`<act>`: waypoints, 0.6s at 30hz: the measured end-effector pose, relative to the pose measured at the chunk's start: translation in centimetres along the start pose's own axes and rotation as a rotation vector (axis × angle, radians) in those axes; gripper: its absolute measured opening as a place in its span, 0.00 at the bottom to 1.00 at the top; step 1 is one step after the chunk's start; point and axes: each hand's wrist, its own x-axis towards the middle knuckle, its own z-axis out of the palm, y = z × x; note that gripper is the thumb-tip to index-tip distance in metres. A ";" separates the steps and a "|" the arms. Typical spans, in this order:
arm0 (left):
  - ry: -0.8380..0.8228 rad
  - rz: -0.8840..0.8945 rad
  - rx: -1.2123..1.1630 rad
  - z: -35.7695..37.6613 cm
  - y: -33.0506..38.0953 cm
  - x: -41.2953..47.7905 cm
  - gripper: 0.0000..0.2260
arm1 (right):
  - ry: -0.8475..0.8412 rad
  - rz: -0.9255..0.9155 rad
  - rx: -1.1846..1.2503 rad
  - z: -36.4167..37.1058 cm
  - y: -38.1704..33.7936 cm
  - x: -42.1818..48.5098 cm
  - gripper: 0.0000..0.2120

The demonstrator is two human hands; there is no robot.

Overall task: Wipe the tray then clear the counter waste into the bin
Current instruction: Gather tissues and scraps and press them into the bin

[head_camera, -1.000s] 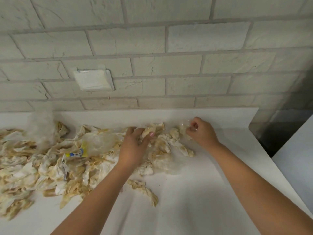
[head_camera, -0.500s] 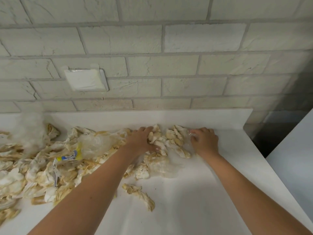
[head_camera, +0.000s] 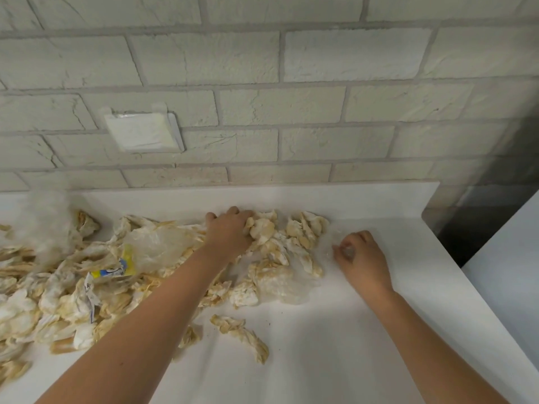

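Waste (head_camera: 73, 298) covers the counter (head_camera: 320, 360) from nine to twelve o'clock, none binned; left hand (head_camera: 230, 233) clutches some, right hand (head_camera: 363, 259) pinches film (head_camera: 339, 239).

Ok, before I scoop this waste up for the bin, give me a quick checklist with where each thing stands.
1. Left grip: ok, the left hand curls its fingers over the crumpled stained paper.
2. Right grip: ok, the right hand pinches clear plastic film.
3. Strays gathered: not ok, a loose paper wad lies apart, nearer you on the counter.
4. Wrapper collected: not ok, the yellow and blue wrapper lies in the heap to the left.
5. Reach to the bin: cannot tell, no bin is in view.
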 end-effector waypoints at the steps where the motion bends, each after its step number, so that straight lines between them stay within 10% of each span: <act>1: 0.048 -0.020 -0.065 -0.2 -0.1 -0.3 0.23 | 0.015 0.053 0.059 -0.2 0.0 0.1 0.07; 8: 0.369 -0.092 -0.625 -2.3 -0.5 -2.2 0.17 | 0.164 -0.012 0.201 -0.7 -2.3 2.0 0.17; 18: 0.666 0.040 -0.901 -5.2 -1.2 -3.1 0.12 | -0.293 -0.257 -0.077 3.8 -4.2 5.0 0.25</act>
